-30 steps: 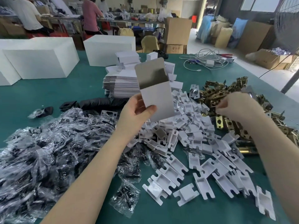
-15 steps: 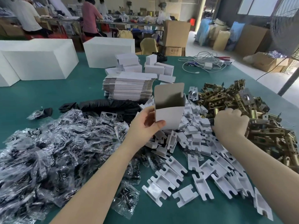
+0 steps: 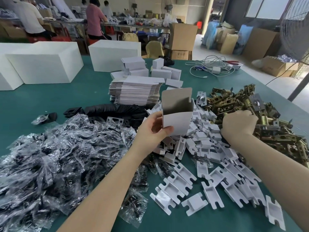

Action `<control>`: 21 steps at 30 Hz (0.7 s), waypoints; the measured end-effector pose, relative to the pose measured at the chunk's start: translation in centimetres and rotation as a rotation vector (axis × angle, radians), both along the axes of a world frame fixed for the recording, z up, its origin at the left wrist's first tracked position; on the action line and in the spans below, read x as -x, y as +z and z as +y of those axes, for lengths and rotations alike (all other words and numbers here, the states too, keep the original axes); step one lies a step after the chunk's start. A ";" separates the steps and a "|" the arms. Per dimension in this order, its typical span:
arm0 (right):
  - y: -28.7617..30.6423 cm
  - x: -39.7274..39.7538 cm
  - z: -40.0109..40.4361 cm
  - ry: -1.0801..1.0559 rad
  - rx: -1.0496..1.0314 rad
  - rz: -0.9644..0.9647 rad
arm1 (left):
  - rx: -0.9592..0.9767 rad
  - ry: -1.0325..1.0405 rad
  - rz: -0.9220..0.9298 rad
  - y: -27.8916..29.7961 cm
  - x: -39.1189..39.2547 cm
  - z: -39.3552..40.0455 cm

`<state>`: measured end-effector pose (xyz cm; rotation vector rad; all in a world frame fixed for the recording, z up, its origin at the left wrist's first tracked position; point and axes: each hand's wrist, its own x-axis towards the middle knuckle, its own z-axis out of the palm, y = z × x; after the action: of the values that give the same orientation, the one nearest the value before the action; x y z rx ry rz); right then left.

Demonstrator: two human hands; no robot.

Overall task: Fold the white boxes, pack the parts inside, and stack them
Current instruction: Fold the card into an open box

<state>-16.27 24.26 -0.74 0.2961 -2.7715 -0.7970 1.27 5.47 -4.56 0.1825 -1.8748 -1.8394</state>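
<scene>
My left hand (image 3: pixel 150 131) holds a small white box (image 3: pixel 177 121) upright over the middle of the table, its top flap standing open and its grey inside showing. My right hand (image 3: pixel 237 126) rests on the near edge of a pile of brass latch parts (image 3: pixel 275 131), fingers curled shut around a piece there. Between the two hands lies a heap of white plastic inserts (image 3: pixel 205 143). A stack of flat unfolded boxes (image 3: pixel 135 91) sits behind the held box, with a few folded white boxes (image 3: pixel 160 72) beyond it.
A big heap of clear bags with black parts (image 3: pixel 58 156) covers the left of the green table (image 3: pixel 50 97). Black plates (image 3: pixel 117 109) lie in a row behind it. Large white blocks (image 3: pixel 45 66) and tangled cables (image 3: pixel 212 66) occupy the far side. People work at benches behind.
My left hand has lowered the box from high in front of the view and its body has opened up. My right hand has dropped onto the brass pile and closed.
</scene>
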 end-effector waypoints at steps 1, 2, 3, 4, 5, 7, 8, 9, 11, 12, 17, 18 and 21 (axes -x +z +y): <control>0.3 0.2 0.0 0.015 0.037 0.009 | -0.001 0.000 0.001 0.0 0.0 0.0; 0.6 0.4 0.1 0.031 0.088 0.010 | -0.001 0.000 0.002 0.0 0.0 0.0; 1.0 0.6 0.2 0.045 0.157 -0.003 | -0.002 -0.002 0.006 0.0 0.1 0.0; 1.5 0.8 0.3 0.053 0.246 -0.030 | -0.005 -0.005 0.011 0.0 0.1 -0.1; 2.0 0.9 0.6 0.052 0.351 -0.069 | -0.006 -0.011 0.014 0.0 0.1 -0.1; 3.3 1.3 1.3 0.038 0.582 -0.162 | -0.007 -0.023 0.017 0.0 0.1 -0.1; 3.8 1.5 1.6 0.036 0.680 -0.197 | -0.010 -0.026 0.017 0.0 0.1 -0.1; 4.2 1.6 1.8 0.048 0.752 -0.210 | -0.013 -0.026 0.016 0.0 0.1 -0.1; 4.9 2.0 2.0 0.093 0.832 -0.201 | -0.021 -0.022 0.012 0.0 0.1 -0.1; 5.1 2.2 2.1 0.112 0.861 -0.191 | -0.026 -0.018 0.010 0.0 0.1 -0.1; 6.1 2.2 2.9 0.212 1.030 -0.161 | -0.042 0.013 0.021 0.0 0.1 -0.1; 6.5 1.9 2.9 0.250 1.010 -0.179 | -0.041 0.020 0.022 0.0 0.1 -0.1; 8.1 0.5 2.4 0.417 0.890 -0.161 | -0.066 0.046 0.041 0.0 0.2 -0.2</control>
<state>-16.79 26.66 7.36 0.7208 -2.7283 0.5733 1.03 5.30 -4.59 0.2077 -1.7687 -1.8615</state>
